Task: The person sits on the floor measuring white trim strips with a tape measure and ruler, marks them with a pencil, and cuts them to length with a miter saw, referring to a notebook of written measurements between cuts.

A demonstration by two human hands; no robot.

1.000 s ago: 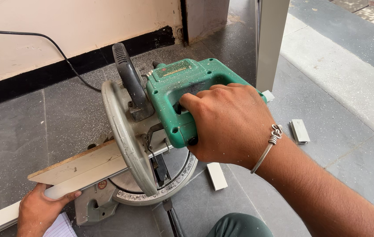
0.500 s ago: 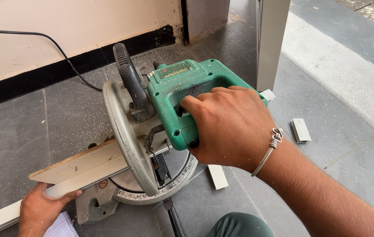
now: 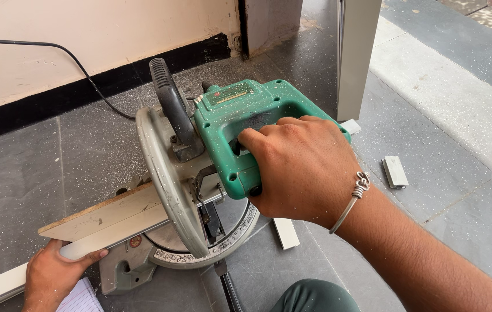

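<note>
Your right hand (image 3: pixel 301 167) is wrapped tight on the handle of the green-bodied mitre saw (image 3: pixel 228 138), which sits on the dark grey speckled floor (image 3: pixel 459 190). Your left hand (image 3: pixel 55 274) presses the long pale wooden strip (image 3: pixel 107 219) at the saw base, thumb on its near edge. Grey blade guard (image 3: pixel 165 179) crosses the strip. Small offcuts (image 3: pixel 395 171) lie right; white post (image 3: pixel 356 52) close behind.

Mitre saw (image 3: pixel 200 190), offcuts (image 3: pixel 395 171) on floor (image 3: pixel 459 144)

Bright, even daylight from the upper right, soft shadows, no glare; sharp throughout, with mild wide-angle stretch at the edges.
</note>
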